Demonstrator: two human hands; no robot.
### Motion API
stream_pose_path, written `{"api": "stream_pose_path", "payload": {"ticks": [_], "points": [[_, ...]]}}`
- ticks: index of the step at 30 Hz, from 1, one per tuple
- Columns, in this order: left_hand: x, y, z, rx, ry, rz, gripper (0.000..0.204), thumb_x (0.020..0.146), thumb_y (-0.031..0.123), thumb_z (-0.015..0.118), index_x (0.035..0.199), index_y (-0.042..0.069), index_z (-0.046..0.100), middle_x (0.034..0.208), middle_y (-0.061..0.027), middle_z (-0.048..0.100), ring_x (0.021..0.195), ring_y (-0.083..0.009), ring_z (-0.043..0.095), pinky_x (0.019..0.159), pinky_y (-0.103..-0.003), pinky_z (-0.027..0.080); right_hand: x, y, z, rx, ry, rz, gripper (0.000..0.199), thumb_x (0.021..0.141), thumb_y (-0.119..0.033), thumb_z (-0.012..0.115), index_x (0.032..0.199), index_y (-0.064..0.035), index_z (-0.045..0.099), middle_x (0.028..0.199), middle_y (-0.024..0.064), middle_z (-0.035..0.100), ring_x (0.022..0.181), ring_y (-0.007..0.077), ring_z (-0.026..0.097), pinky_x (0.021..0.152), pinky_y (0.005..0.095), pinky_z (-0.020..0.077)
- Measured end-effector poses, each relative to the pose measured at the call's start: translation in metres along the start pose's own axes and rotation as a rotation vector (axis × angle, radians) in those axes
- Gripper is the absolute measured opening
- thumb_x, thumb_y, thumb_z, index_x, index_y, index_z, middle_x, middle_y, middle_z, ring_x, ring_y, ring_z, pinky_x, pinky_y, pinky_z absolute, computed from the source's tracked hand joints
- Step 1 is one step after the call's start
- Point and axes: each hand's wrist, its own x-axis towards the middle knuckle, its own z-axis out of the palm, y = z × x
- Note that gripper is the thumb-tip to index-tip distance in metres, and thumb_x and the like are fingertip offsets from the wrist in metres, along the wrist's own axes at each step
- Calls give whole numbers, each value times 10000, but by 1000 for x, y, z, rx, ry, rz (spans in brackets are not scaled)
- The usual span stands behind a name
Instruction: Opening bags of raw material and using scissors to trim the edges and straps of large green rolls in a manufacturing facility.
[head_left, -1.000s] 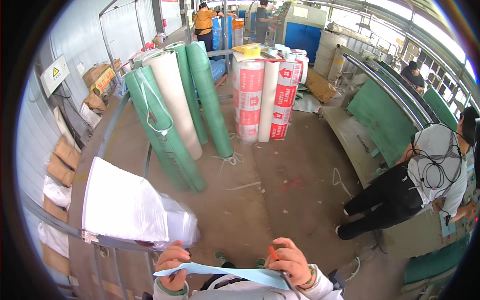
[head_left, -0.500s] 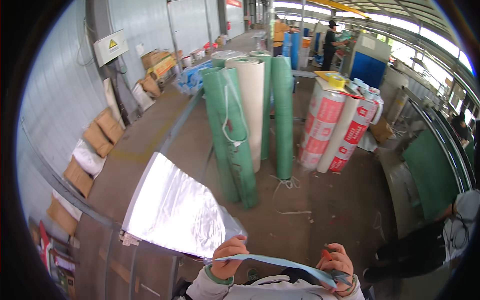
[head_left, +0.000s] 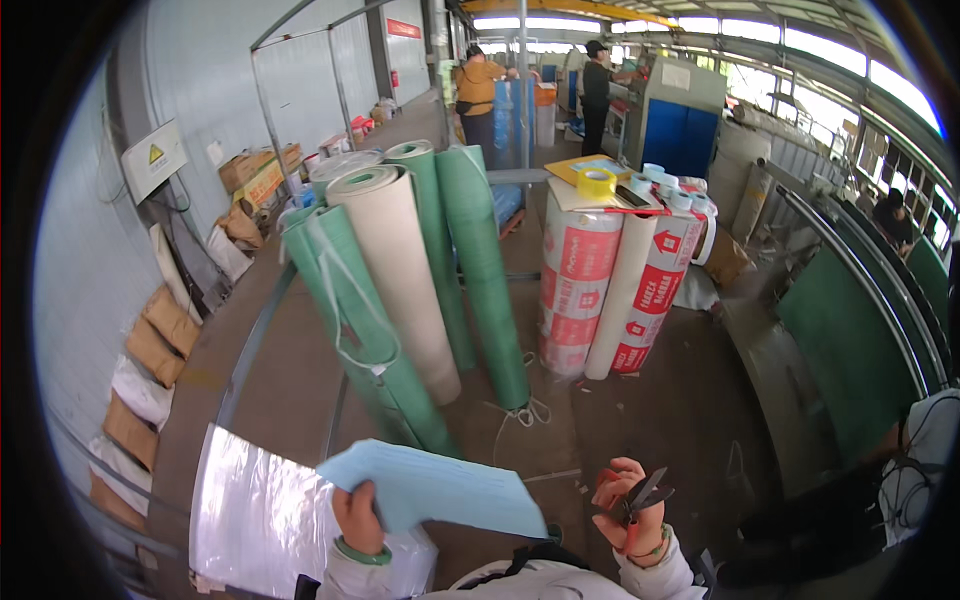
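Note:
A light blue flexible sheet (head_left: 440,488) is gripped at its left part by my left hand (head_left: 359,520), its fingers closed over the lower edge. The sheet stretches to the right, and its right end hangs free. My right hand (head_left: 648,525) is closed round a pair of scissors (head_left: 652,494) with orange-red handles. The dark blades stand apart and point up to the right, away from the sheet. Beneath and left of my left hand spreads a shiny silvery-white film (head_left: 255,505).
Ahead stand green rolls (head_left: 487,280) and a cream roll (head_left: 400,270). Red-and-white wrapped rolls (head_left: 578,290) at right carry yellow tape (head_left: 597,183) and small rolls. Brown sacks (head_left: 155,355) lie along the left wall. People (head_left: 596,90) stand at the back. Metal rails (head_left: 850,280) run at right.
The blue sheet has swung up to the left with my left hand and shows its broad face. My right hand with the scissors is now apart from it. The whole view has shifted.

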Motion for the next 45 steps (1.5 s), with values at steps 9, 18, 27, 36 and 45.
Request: {"api": "stream_pose_path", "payload": {"ticks": [9, 18, 27, 36, 45], "points": [[180, -12, 85, -33, -61, 46, 427, 825, -10, 456, 1247, -9, 389, 1132, -101, 514, 1020, -194, 506, 914, -332, 391, 74, 81, -19, 109, -210, -80, 392, 573, -73, 737, 911, -58, 540, 736, 32, 600, 626, 215, 561, 836, 462, 438], [436, 3, 135, -33, -51, -33, 247, 816, 83, 544, 1048, 4, 513, 945, -83, 576, 861, -180, 533, 724, -341, 448, 123, 134, 20, -233, -107, -36, 283, 582, -190, 656, 826, -63, 590, 653, 47, 532, 703, 237, 531, 751, 380, 443], [634, -24, 129, -326, 301, -133, 174, 784, 64, 538, 943, 24, 481, 885, -107, 523, 734, -233, 526, 606, -371, 473, 206, 158, 82, -249, -108, -76, 276, 701, 6, 603, 961, -26, 517, 721, 74, 539, 666, 253, 534, 837, 479, 444], [699, -74, 103, 641, 504, 56, 367, 716, 177, 640, 935, -58, 461, 914, -255, 585, 768, -374, 608, 691, -434, 503, 293, 262, 95, -145, -285, -266, 454, 651, 0, 662, 1063, -17, 471, 781, 89, 566, 704, 291, 545, 788, 501, 455], [635, 6, 26, 1343, -332, 101, 499, 782, 370, 633, 1121, 15, 546, 1083, -167, 588, 1011, -294, 556, 857, -369, 423, 358, 309, 118, 81, -376, -399, 430, 640, -38, 671, 1036, 27, 520, 800, 123, 580, 706, 323, 551, 674, 436, 443]]}}
